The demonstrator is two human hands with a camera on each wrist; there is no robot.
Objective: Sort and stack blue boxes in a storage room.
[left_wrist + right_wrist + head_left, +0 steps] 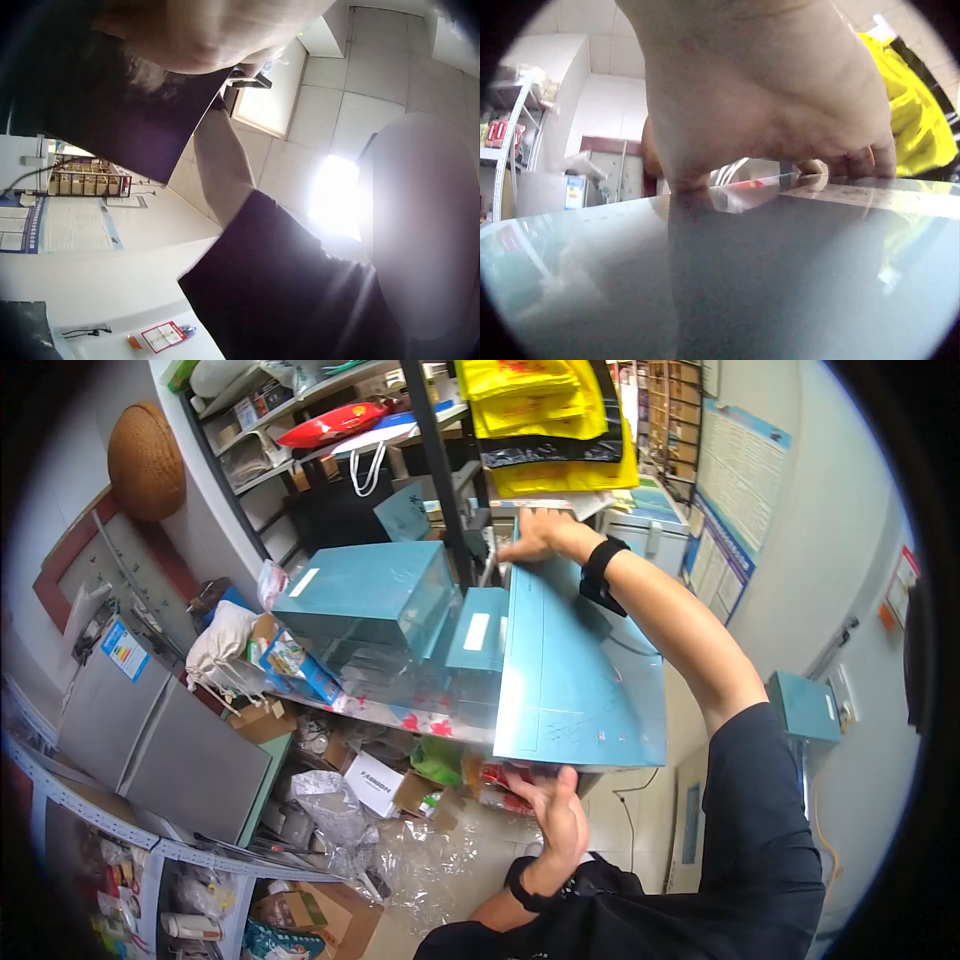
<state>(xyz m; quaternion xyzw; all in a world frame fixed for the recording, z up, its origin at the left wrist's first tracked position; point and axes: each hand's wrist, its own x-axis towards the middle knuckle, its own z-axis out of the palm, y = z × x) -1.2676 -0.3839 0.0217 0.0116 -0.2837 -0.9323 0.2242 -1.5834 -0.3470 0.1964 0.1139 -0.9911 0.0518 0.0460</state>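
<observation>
A large glossy light-blue box (560,670) with thin printed lines stands tilted in front of the person. My right hand (545,533) grips its far end, the fingers bent over the edge and the thumb spread to the left. In the right wrist view, that hand (772,90) arches over the shiny blue surface (727,277). At the near lower edge, my left hand (562,825) has its palm turned up, with thumb and fingers extended against the box. From the left wrist, the box's dark side (112,97) shows beside the left hand (202,30).
Similar blue boxes with clear sides, one large (365,585) and one small (480,630), stand left on a flowered table covering (400,715). Yellow bags (545,420) hang beyond. Cartons and clear plastic wrap (420,870) litter the floor. A grey fridge (160,730) stands left.
</observation>
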